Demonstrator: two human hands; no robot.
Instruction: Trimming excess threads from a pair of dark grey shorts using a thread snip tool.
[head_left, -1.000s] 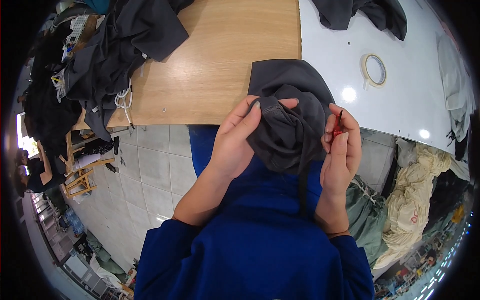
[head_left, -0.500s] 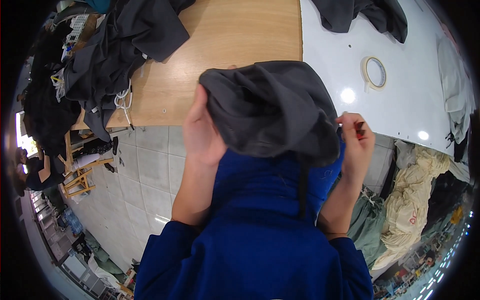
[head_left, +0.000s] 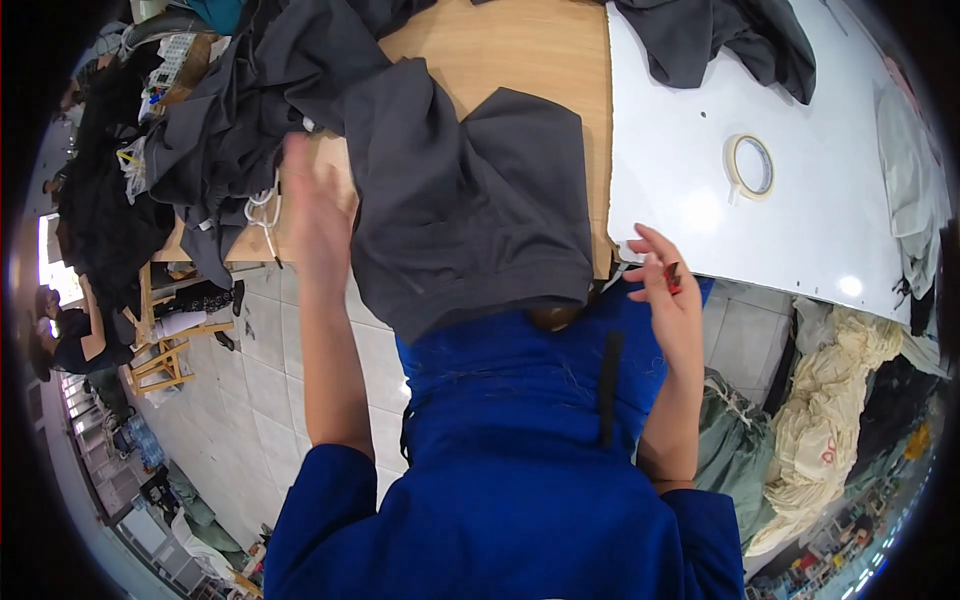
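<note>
Moved: grey garment [head_left: 430, 270], now overhanging table [head_left: 530, 55]; its weight could drag it off. Left hand [head_left: 318, 210]: blurred, grasp unclear. Right hand [head_left: 662, 278]: half-curled, holding red tool [head_left: 674, 279].

Red marking [head_left: 828, 455] on cream cloth bundle [head_left: 805, 400], not clearly legible; nothing else readable.
</note>
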